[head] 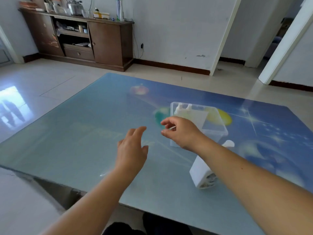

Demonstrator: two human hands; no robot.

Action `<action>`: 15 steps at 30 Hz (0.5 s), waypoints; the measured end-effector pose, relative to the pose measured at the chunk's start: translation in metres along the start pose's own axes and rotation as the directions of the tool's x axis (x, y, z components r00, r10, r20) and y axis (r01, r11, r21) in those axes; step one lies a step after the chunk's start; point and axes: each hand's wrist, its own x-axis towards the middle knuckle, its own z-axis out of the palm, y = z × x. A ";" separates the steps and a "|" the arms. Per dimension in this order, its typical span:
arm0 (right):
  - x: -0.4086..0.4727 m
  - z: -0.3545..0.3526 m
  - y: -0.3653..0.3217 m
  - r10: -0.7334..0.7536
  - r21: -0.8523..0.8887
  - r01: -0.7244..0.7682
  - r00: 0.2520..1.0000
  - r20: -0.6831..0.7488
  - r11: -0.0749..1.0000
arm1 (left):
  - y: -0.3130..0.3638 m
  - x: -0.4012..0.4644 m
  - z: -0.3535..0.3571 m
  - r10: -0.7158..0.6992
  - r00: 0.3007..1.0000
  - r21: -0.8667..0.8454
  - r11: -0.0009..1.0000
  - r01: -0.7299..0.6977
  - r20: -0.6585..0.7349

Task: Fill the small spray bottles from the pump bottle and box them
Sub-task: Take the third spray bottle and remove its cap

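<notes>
- Our left hand (pixel 131 150) reaches out over the middle of the bench (pixel 67 133), back of the hand up, fingers straight and lightly spread, thumb out to the right. Its grip is spread and it holds nothing; we cannot tell whether the fingertips touch the glass.
- Our right hand (pixel 181 131) hangs over the near left corner of the clear box (pixel 215 126), wrist bent so that the fingers point left. Thumb and forefinger curl toward each other with a gap between them; the frame is blurred there, and we cannot tell whether that grip pinches some small thing or nothing.
- The clear box stands toward the bench's far right part, open at the top, with our right hand covering its near left corner.
- Two small spray bottles (pixel 183 110) stand upright inside the box against its far left wall, side by side and touching, with pale yellowish liquid in them and white tops.
- The white pump bottle (pixel 201 172) stands near the bench's near edge, just this side of the box. Our right forearm crosses over its upper part, so only the body and the white pump head (pixel 228 143) show on either side of the arm.
- The bench top is glass over a blue picture with stars and coloured balls.
- Beyond the bench, across the tiled floor (pixel 50 77), a dark wooden cabinet (pixel 105 43) stands against the wall, its top crowded with pots and bottles.
</notes>
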 end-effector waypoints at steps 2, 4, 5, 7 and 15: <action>-0.008 0.030 0.002 0.062 0.070 -0.066 0.996 0.067 0.995 | -0.021 -0.020 0.000 -0.084 0.995 0.136 0.988 0.077 0.047; -0.015 0.053 0.005 0.106 0.125 -0.120 0.988 0.110 0.985 | -0.033 -0.033 0.005 -0.105 0.991 0.244 0.966 0.083 0.078; -0.018 0.065 0.005 0.120 0.144 -0.138 0.985 0.128 0.980 | -0.038 -0.039 0.006 -0.106 0.990 0.264 0.961 0.079 0.092; -0.019 0.082 0.005 0.139 0.161 -0.162 0.980 0.144 0.974 | -0.044 -0.046 0.014 -0.099 0.988 0.284 0.957 0.061 0.120; -0.011 0.120 0.013 0.243 0.203 -0.273 0.957 0.158 0.941 | -0.049 -0.049 0.034 -0.079 0.975 0.459 0.888 -0.026 0.208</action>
